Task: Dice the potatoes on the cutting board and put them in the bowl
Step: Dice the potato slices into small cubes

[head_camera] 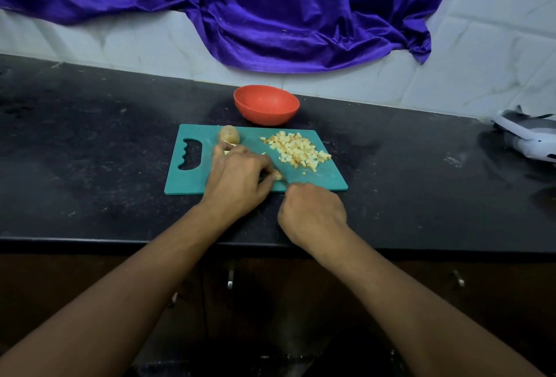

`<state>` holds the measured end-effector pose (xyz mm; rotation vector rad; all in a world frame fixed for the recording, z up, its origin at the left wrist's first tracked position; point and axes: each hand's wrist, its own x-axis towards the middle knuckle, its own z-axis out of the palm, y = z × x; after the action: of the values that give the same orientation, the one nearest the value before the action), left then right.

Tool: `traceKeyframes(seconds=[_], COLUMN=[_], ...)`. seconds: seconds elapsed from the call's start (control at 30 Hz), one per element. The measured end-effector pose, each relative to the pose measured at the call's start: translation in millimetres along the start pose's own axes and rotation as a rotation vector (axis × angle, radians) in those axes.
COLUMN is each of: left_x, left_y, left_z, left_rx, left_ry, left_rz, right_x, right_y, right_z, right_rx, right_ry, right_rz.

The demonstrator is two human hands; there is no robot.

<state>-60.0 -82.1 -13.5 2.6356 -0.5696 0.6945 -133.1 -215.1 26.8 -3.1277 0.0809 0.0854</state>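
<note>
Head view. Your left hand (237, 178) lies palm down over the middle of the cutting board (316, 179). Its fingers are curled over a cut potato (277, 175) and hold it against the board. Pale cut faces show at the fingertips and again at the far side of the hand.

Your right hand (313, 211) is closed in a fist at the near edge of the board, just right of the left hand. A narrow dark knife (284, 184) blade shows beyond its knuckles and runs toward the cut potato. The handle is hidden inside the fist.

A whole potato (229, 134), skin on, sits at the far edge of the board, near the handle cut-out and just beyond your left hand. A pile of dice (298, 150) is spread over the right half of the board, apart from both hands.

The bowl (266, 116) stands upright on the counter (90, 150), just behind the far edge of the board and between the whole potato and the dice. The board lies flat, its handle end to your left.

A purple cloth (270, 15) hangs over the tiled wall (451, 75) behind the counter. A white and grey object (529, 141) rests at the far right of the counter, and I cannot identify it. Cabinet handles (230, 278) show below the counter edge.
</note>
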Motion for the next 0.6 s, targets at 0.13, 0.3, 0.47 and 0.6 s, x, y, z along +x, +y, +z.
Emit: traceKeyframes(seconds=[0.13, 0.3, 0.47, 0.6], left_x=[-1, -2, -2, -2], left_y=[0, -2, -2, -2], left_z=[1, 2, 2, 3], left_rx=[-0.016, -0.010, 0.008, 0.020], left_ry=[0.017, -0.001, -0.006, -0.002], left_rz=[0.005, -0.009, -0.010, -0.014], right_x=[6, 7, 9, 13], right_y=[14, 17, 6, 5], right_z=[-6, -12, -9, -7], right_rx=[0.233, 0.418, 0.313, 0.290], right_ry=[-0.097, -0.100, -0.033, -0.047], right_rz=[0.055, 0.118, 0.051, 0.046])
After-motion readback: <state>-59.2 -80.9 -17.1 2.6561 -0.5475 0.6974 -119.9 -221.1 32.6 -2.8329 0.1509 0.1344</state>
